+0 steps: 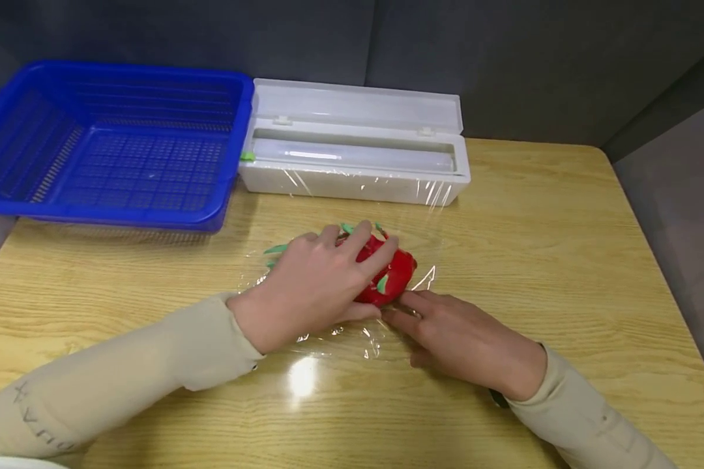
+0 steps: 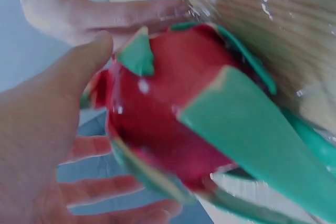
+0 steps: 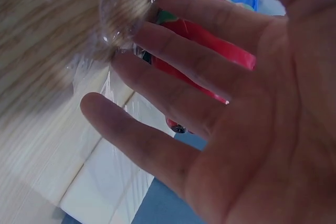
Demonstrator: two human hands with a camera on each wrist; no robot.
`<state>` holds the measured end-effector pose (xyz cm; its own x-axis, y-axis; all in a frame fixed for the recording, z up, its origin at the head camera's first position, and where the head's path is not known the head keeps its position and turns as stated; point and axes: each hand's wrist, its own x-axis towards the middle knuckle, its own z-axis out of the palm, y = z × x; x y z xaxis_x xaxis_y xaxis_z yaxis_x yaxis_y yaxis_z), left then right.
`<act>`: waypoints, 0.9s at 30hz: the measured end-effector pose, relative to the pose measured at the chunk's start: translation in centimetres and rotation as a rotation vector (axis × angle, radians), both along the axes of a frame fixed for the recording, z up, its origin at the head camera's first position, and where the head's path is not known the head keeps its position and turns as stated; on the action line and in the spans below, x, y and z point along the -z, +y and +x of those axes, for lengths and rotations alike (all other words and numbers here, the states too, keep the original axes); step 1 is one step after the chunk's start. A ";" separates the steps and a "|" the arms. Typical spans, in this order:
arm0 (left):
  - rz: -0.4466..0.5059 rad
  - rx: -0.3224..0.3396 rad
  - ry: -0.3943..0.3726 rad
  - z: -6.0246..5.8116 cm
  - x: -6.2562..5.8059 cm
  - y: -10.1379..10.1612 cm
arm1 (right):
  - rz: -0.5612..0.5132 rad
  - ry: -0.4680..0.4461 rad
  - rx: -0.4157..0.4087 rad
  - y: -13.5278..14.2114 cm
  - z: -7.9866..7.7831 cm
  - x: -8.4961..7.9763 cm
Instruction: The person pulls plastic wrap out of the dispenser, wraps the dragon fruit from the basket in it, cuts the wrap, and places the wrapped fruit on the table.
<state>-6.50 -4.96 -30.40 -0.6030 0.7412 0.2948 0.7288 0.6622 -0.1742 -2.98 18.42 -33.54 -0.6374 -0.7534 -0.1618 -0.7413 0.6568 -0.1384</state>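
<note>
A red dragon fruit (image 1: 401, 273) with green scales lies on its side on a sheet of clear cling film (image 1: 334, 342) on the table. From above, my left hand (image 1: 322, 273) holds the fruit, thumb on the near side and fingers over the far side. The left wrist view shows the fruit's red skin (image 2: 168, 98) between thumb and spread fingers. My right hand (image 1: 463, 332) is at the fruit's right end, its fingertips at the film. In the right wrist view its fingers (image 3: 178, 90) are nearly straight, with wrinkled film at the tips.
A white cling film box (image 1: 358, 185) stands behind the fruit, lid raised, with the film roll (image 1: 352, 155) inside. Film runs from the box towards the hands. A blue plastic basket (image 1: 229, 189) is at the back left. A dark partition (image 1: 534, 71) rises behind the table.
</note>
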 end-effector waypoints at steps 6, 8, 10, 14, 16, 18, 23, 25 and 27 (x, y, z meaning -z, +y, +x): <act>0.132 0.009 0.068 -0.3 0.0 -2.4 | 0.018 -0.004 -0.012 0.0 0.1 -0.1; 0.203 0.017 0.095 -0.4 0.0 -3.3 | 0.018 -0.001 -0.019 -0.1 0.1 -0.1; 0.265 0.019 0.120 -0.4 0.1 -4.2 | 0.020 0.003 -0.024 -0.1 0.1 -0.2; 0.340 0.030 0.161 -0.4 0.5 -5.6 | 0.031 -0.008 -0.008 -0.1 0.2 -0.5; 0.362 0.043 0.178 -0.3 0.7 -6.3 | 0.030 -0.015 0.001 0.0 0.3 -0.6; 0.395 0.063 0.180 -0.3 0.9 -6.8 | 0.027 -0.017 0.005 0.0 0.4 -0.6; 0.509 0.126 0.083 0.5 1.8 -7.7 | 0.025 -0.016 0.004 0.1 0.4 -0.7; 0.545 0.154 0.043 0.9 2.1 -7.9 | 0.028 -0.017 0.002 0.1 0.4 -0.8; 0.570 0.186 0.013 1.3 2.3 -8.1 | 0.032 -0.010 -0.003 0.2 0.5 -0.8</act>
